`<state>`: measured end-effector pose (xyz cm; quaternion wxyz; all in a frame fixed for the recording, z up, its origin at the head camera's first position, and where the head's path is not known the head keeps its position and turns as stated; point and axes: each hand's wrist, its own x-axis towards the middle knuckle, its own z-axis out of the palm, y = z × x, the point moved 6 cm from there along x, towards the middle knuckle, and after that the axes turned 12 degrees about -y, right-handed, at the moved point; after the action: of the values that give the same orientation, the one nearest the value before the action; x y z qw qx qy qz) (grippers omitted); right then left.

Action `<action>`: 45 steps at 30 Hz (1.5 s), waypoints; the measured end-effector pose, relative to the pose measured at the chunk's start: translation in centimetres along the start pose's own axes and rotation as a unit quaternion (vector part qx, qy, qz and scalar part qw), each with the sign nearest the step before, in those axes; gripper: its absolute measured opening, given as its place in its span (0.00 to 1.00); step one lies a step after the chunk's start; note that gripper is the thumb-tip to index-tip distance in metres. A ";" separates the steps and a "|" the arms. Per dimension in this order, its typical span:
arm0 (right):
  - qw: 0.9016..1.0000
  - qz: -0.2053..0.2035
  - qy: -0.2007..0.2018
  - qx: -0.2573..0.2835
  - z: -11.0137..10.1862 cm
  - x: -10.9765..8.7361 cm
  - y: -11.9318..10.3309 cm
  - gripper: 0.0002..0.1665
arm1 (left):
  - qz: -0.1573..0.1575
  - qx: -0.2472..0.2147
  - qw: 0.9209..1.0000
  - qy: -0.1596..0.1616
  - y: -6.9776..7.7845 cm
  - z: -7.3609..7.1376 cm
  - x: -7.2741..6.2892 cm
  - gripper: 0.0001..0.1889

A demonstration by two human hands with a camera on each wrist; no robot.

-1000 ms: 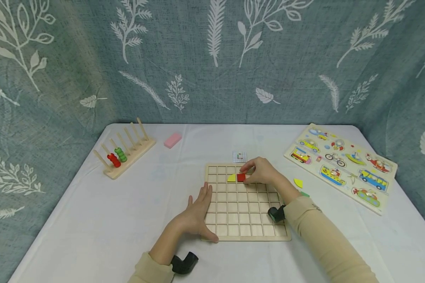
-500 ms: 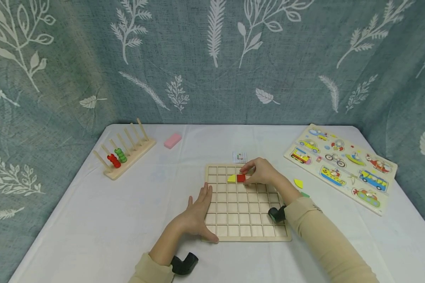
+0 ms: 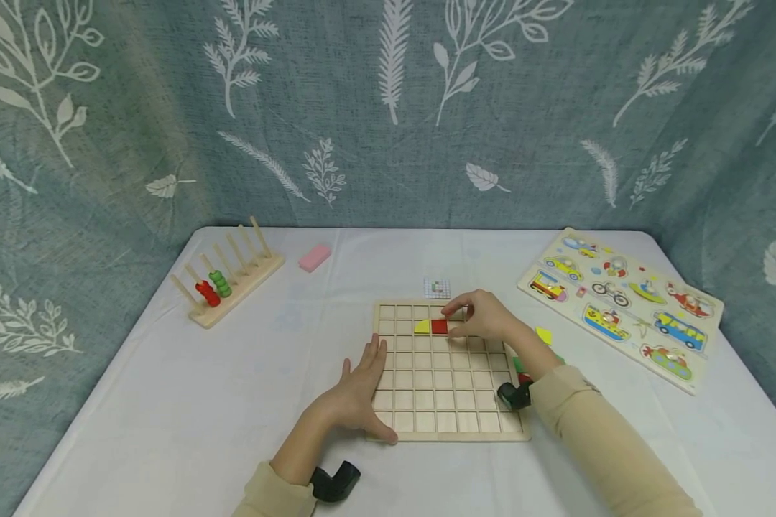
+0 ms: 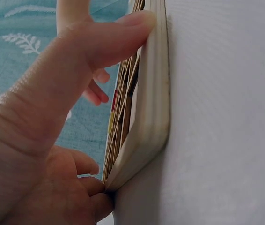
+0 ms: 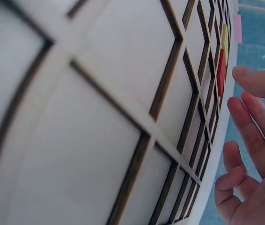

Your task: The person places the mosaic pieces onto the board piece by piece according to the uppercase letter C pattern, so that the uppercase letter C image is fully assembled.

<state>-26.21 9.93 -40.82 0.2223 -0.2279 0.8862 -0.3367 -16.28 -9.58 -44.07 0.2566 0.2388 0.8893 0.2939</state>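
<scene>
head view: the right hand (image 3: 485, 316) has let go of the red square (image 3: 440, 327); half a second ago thumb and fingertip pinched it, now they stand parted, just beside it. the square lies in the grid board (image 3: 453, 436), second row from the far edge, fourth column from the left edge, next to a yellow piece (image 3: 422, 327). judged from this, the placement of that square is complete. the left hand (image 3: 356, 395) rests spread along the board's left edge, thumb at the near-left corner, grasping nothing. with the right forearm shifted, a green piece (image 3: 519, 365) shows near the board's right edge. a patterned card (image 3: 437, 288) lies just beyond the far edge; its printing is too small to read. no brand or lettering is legible on it or on the picture puzzle (image 3: 572, 314) toward the table's far-right corner.

left wrist view: the thumb lies over the board's near rim; other fingers touch its left side.

right wrist view: fingers relaxed, clear of the red square. no labels noted.
</scene>
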 end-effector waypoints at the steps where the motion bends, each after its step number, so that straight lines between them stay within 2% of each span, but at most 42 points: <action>1: 1.000 0.000 0.001 -0.001 0.0 -0.1 0.1 0.19 | 0.000 0.000 1.000 -0.001 0.0 0.0 0.0 0.73; 8: 1.000 -0.017 0.009 -0.019 -0.8 -1.2 0.6 0.19 | -0.003 -0.007 1.000 -0.003 -0.3 0.2 0.2 0.74; 15: 1.000 -0.003 0.016 -0.016 -2.4 -2.9 1.4 0.20 | -0.001 0.003 1.000 -0.008 -0.3 0.2 0.3 0.73; 24: 0.999 -0.009 0.029 -0.026 -3.9 -5.4 2.8 0.20 | -0.003 0.009 1.000 -0.011 -0.1 0.1 0.2 0.72; 32: 0.999 -0.001 0.033 -0.032 -4.3 -6.7 4.3 0.18 | -0.005 0.003 1.000 -0.011 -0.1 0.1 0.1 0.72; 39: 0.999 -0.026 0.035 -0.029 -4.7 -7.5 5.1 0.17 | -0.007 0.005 1.000 -0.009 -0.1 0.0 0.2 0.72; 45: 0.999 -0.002 0.025 -0.023 -4.8 -8.0 6.2 0.17 | -0.002 0.006 1.000 -0.012 -0.1 0.0 0.1 0.72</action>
<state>-24.03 20.88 -39.97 0.1940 -0.2267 0.8985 -0.3219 -16.37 -9.62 -44.14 0.2663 0.2421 0.8883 0.2853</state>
